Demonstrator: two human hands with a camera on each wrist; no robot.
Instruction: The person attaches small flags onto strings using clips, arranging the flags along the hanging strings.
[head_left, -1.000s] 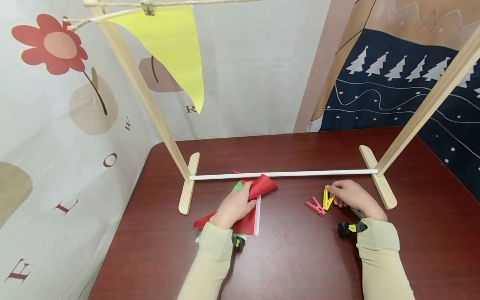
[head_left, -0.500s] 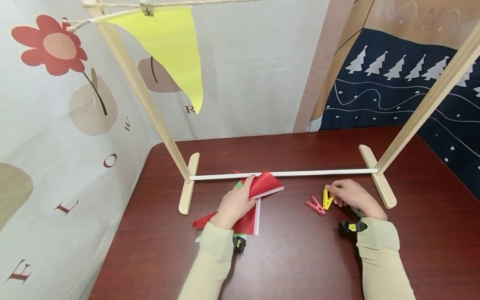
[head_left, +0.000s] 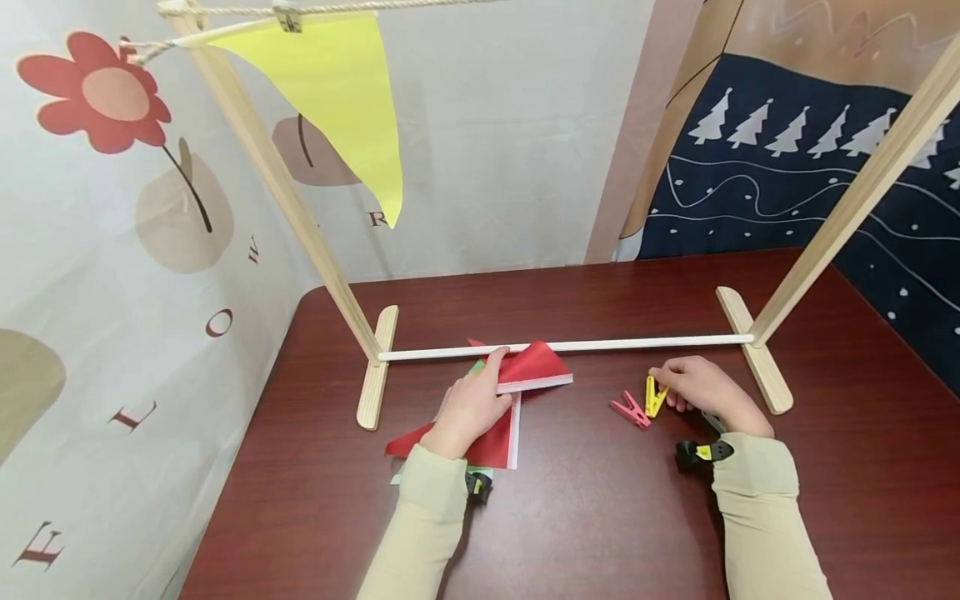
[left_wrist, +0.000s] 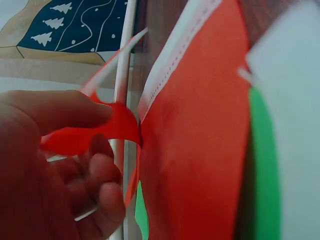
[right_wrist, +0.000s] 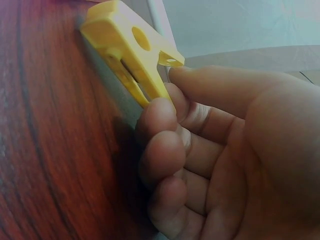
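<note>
My left hand (head_left: 471, 410) pinches a red pennant (head_left: 536, 364) between thumb and fingers. That pennant is curled up, its white-edged band facing me. Under the hand lies another red pennant (left_wrist: 195, 130) with a stitched white edge, and a green pennant (left_wrist: 265, 165) shows from beneath it. On the right, my right hand (head_left: 705, 388) holds a yellow clothespin (right_wrist: 117, 42) by its handle end, thumb on one side and fingertips on the other. A pink clothespin (head_left: 632, 410) lies on the table just left of the yellow one.
A wooden stand spans the table, with a left post (head_left: 292, 200), a right post (head_left: 847, 217) and a white rod (head_left: 637, 342) low between them. A yellow pennant (head_left: 337, 92) hangs from the rope (head_left: 405, 5) by a clip (head_left: 287, 17). Printed cloths back the brown table (head_left: 585, 517).
The red pennant in my left hand has unrolled somewhat and swung right, showing its white edge. My right hand stays on the yellow clothespin. The head view has shifted slightly.
</note>
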